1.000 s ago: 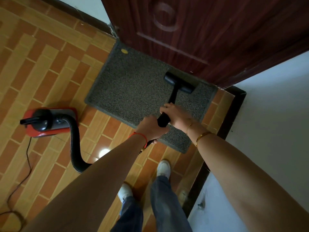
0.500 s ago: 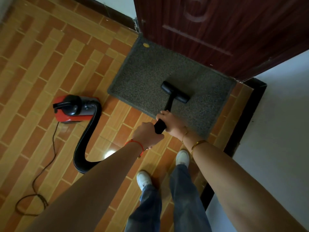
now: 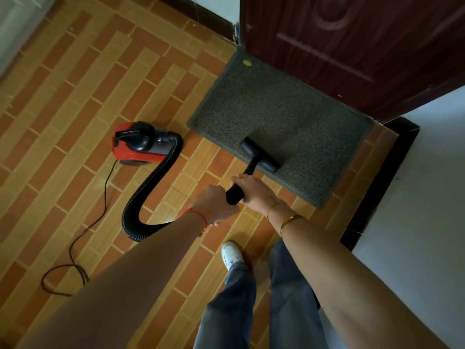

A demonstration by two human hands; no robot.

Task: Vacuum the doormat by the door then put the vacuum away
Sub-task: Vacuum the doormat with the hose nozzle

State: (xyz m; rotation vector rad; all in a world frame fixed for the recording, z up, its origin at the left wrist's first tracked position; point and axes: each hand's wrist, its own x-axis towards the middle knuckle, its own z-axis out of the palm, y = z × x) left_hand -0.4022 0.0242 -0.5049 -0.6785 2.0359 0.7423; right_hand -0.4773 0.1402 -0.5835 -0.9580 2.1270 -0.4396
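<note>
Black wand in curled fingers

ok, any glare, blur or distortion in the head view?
Head view: one glare spot on the floor tiles beside the hose; dim overall, forearms in shadow; wide-angle bending at the door and wall edges; doormat and nozzle sharp, no motion blur.

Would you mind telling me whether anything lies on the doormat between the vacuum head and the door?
Only a small yellow speck at the doormat's far left corner; the vacuum head's straight path to the door looks clear.
</note>
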